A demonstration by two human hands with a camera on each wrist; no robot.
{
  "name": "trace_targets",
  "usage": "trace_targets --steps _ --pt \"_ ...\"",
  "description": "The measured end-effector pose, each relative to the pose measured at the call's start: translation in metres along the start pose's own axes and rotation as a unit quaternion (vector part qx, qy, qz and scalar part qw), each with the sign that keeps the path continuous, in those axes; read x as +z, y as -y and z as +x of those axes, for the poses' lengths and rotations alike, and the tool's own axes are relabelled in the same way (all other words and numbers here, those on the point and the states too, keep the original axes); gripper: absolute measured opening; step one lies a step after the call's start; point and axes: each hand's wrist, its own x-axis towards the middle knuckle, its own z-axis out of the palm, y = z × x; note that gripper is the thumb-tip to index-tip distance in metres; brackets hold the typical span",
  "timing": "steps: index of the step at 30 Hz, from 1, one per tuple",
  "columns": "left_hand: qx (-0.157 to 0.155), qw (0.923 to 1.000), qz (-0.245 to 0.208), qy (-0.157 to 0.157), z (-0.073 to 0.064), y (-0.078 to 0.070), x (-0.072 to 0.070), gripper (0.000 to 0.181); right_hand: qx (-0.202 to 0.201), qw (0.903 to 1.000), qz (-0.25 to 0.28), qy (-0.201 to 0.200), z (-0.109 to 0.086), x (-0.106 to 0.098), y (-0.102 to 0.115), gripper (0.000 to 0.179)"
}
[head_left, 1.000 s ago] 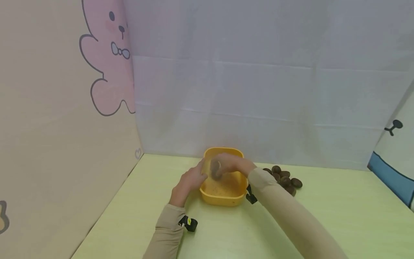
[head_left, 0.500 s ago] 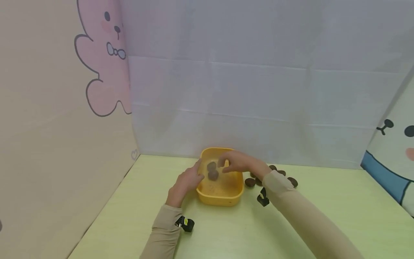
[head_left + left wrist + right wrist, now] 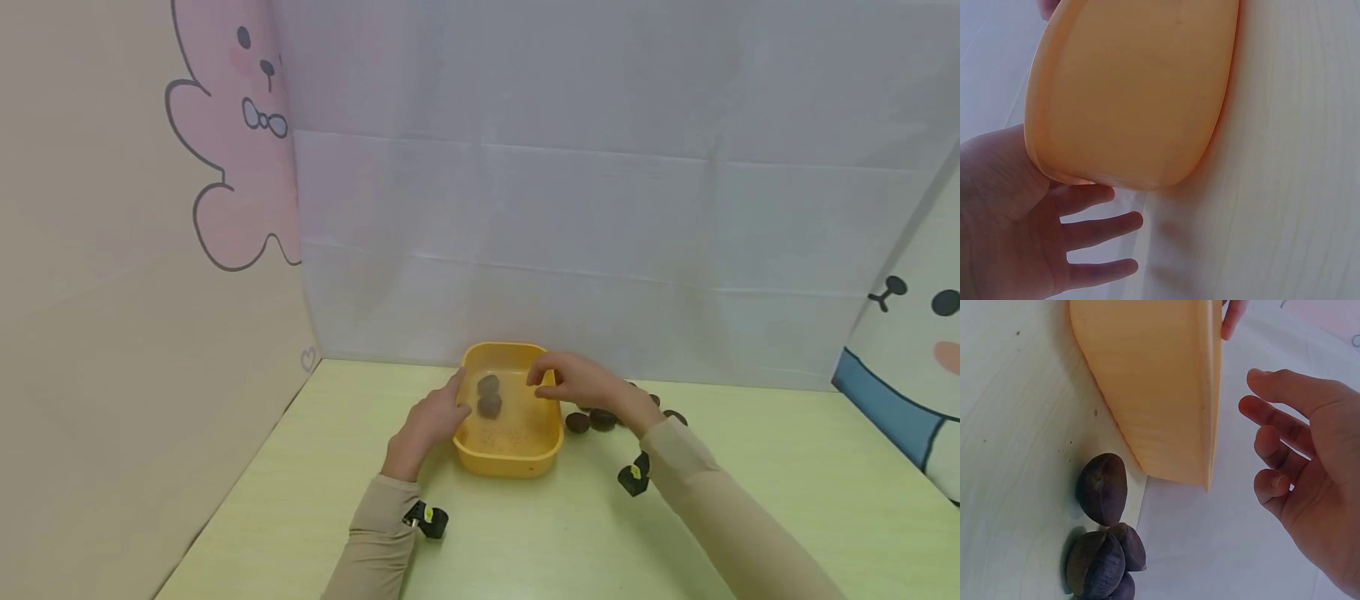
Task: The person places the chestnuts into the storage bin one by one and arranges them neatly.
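Note:
A yellow plastic basin (image 3: pixel 510 467) stands on the table near the back wall. Two brown chestnuts (image 3: pixel 490 407) lie inside it, left of its middle. At its left rim is my left hand (image 3: pixel 429 425), thumb reaching over the edge; in the left wrist view several fingers (image 3: pixel 1104 231) spread straight beside the basin's outer wall. My right hand (image 3: pixel 581 383) hovers at the right rim, holding nothing, its fingers loosely bent and thumb apart from them. Below it, more chestnuts (image 3: pixel 1102 489) lie in a pile on the table, partly hidden by the right hand and wrist in the head view.
A pale wood-grain table (image 3: pixel 510 533) carries everything. Behind it hangs a whitish sheet (image 3: pixel 585 217); a cream panel with a pink cartoon bear (image 3: pixel 251 208) rises on the left, and another printed panel (image 3: pixel 922 392) on the right.
My right hand has let go of a chestnut in the basin and drawn back to the right, over the right rim. The left hand stays at the left rim. The view has shifted slightly.

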Motion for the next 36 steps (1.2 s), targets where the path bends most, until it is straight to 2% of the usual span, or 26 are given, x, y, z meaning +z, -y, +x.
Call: trace_targets --steps 5,11,18,25,36 --pt "0.002 1.0 -0.003 -0.001 -0.001 0.0 0.0 0.07 0.004 0.9994 0.01 -0.032 -0.012 -0.003 -0.003 0.014" --pt "0.009 0.9999 0.0 -0.007 -0.002 -0.001 -0.001 0.069 0.007 0.9986 0.012 -0.05 -0.026 -0.004 -0.01 0.018" --pt "0.004 1.0 -0.004 -0.005 -0.002 0.0 -0.002 0.069 0.032 0.9977 0.033 -0.051 -0.042 -0.003 -0.017 0.017" --pt "0.002 1.0 -0.004 -0.005 -0.001 0.001 0.0 0.069 0.035 0.9965 0.044 -0.061 -0.056 0.002 -0.028 0.018" --pt "0.003 1.0 -0.006 -0.004 0.001 0.001 0.002 0.069 0.042 0.9953 0.071 -0.052 -0.07 0.013 -0.038 0.023"
